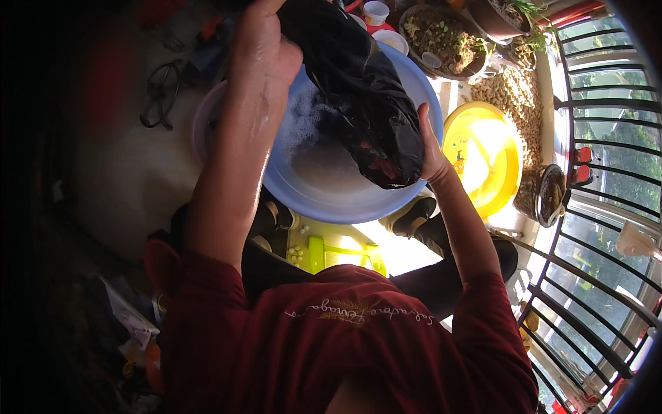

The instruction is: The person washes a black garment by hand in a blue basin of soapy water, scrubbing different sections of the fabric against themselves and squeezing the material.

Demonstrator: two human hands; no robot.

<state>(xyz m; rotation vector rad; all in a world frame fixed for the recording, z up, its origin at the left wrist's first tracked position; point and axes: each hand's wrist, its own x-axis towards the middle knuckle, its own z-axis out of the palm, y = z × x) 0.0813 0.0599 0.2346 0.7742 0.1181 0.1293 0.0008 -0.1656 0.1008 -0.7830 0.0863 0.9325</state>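
Both grips closed on wet black garment [365, 103]: left hand [265, 55] at top, right hand [431, 155] at lower end, held over soapy blue basin [331, 203] so drips land inside.

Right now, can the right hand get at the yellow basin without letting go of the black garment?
Probably not. The right hand is gripping the wet black garment over the blue basin. The yellow basin sits just beyond it with nothing between, but the hand is occupied.

yellow basin [483, 155] beside spread peanuts [514, 103], potted plants [441, 34].
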